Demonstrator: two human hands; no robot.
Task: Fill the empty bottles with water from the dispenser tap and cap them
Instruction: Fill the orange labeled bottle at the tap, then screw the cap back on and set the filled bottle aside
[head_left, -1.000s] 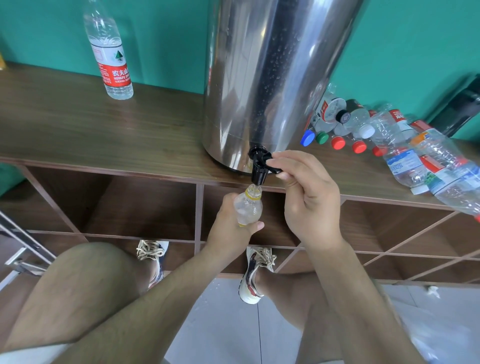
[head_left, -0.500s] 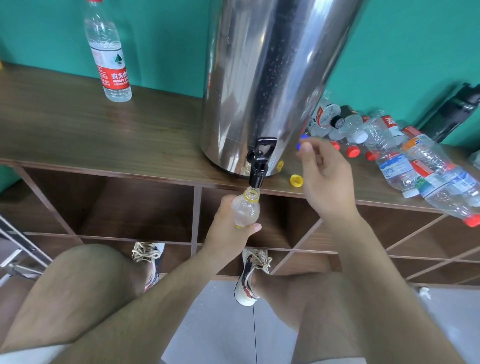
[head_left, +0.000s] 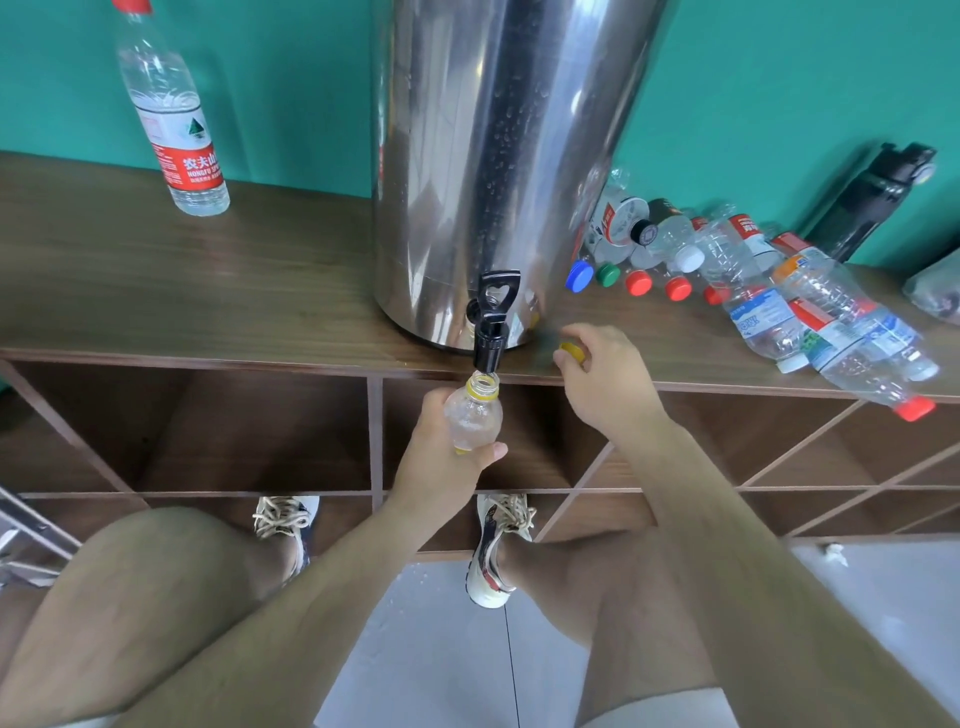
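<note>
Left hand (head_left: 441, 462) wraps the small bottle (head_left: 472, 418), mouth just under the tap (head_left: 491, 338) above. To its right, the right hand (head_left: 605, 382) pinches the yellow cap (head_left: 571, 351) on the counter (head_left: 208, 291). Filling looks done; capping needs the cap brought squarely over the mouth.

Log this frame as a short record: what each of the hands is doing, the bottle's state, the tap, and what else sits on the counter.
left hand: grips small bottle, upright, mouth just below the tap
right hand: pinches yellow cap at the counter edge, beside the dispenser
small bottle: uncapped; fill level hard to tell
tap: no stream visible
counter, left: upright red-capped bottle
counter, right: pile of lying bottles; black flask by the wall
</note>
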